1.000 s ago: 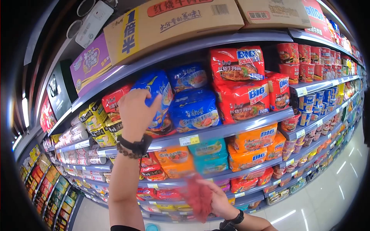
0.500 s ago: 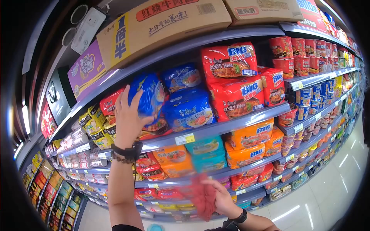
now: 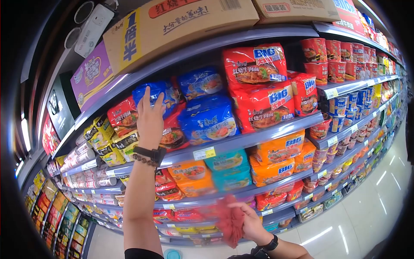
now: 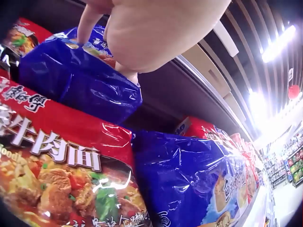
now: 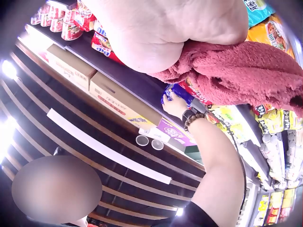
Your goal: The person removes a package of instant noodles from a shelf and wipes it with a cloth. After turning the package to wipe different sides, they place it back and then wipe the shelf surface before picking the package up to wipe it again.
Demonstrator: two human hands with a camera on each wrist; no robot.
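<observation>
Blue pack [image 3: 170,93], 1 of 3, meets the left hand [image 3: 151,124], grip wide; the right hand [image 3: 252,225] grips 1 red cloth [image 3: 230,223].

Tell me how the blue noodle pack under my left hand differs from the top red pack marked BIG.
The blue pack has your left hand on it; no hand touches the red pack. The blue pack's food picture is partly covered by your fingers, while the red pack's shows plainly. One wrapper is blue, the other red. Both are glossy and sit above the same shelf edge.
</observation>
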